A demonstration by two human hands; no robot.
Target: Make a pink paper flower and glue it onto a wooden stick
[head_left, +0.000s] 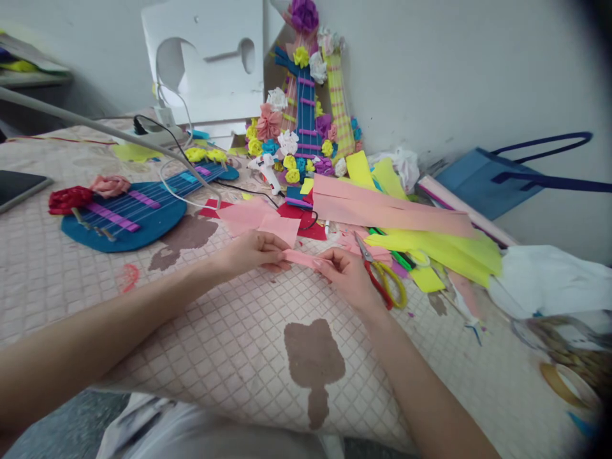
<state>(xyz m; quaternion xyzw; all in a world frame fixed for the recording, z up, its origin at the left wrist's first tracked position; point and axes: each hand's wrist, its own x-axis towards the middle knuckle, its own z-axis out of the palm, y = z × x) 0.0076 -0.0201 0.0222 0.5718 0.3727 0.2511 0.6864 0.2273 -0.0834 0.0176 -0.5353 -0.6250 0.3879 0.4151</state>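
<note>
Between my two hands a narrow folded strip of pink crepe paper (pixel 302 258) is held stretched just above the table. My left hand (pixel 255 252) pinches its left end, and my right hand (pixel 348 274) pinches the right end. Just beyond them lie pink paper squares (pixel 258 218) over red paper (pixel 310 229). Scissors with red and yellow handles (pixel 382 274) lie right beside my right hand. A long pink crepe sheet (pixel 387 207) and yellow crepe paper (pixel 444 252) are spread farther right.
A blue paper guitar (pixel 138 220) with paper roses lies at left. A white glue gun (pixel 266 171) stands behind the pink squares, its cord trailing nearby. Flower-covered guitars (pixel 306 115) lean on the wall. A lamp arm (pixel 109 131) crosses the left side; a tape roll (pixel 568 386) sits far right.
</note>
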